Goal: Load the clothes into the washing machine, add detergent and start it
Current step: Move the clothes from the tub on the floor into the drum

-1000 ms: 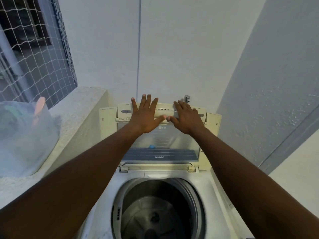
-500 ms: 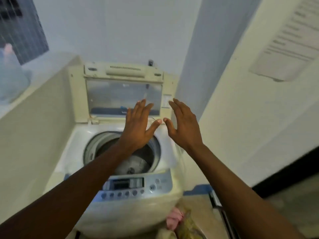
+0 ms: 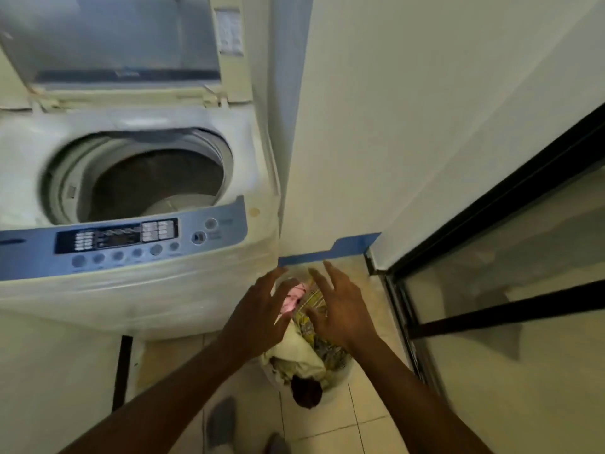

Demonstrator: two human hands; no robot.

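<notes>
Washing machine (image 3: 137, 290) gapes upward, lid (image 3: 114, 37) upright. Left hand (image 3: 258, 317) and right hand (image 3: 343, 311), both released, have dropped from lid to clothes (image 3: 301, 355)

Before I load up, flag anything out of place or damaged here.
Nothing looks spilled or broken. A dark garment droops off the near edge of the clothes pile, and a small yellowish spot marks the washing machine beside its control panel.

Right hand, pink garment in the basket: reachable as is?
Probably yes. The right hand hovers open just right of the pink garment, which lies on top of the pile in the basket. Nothing covers it; the left hand flanks its other side without blocking.
</notes>
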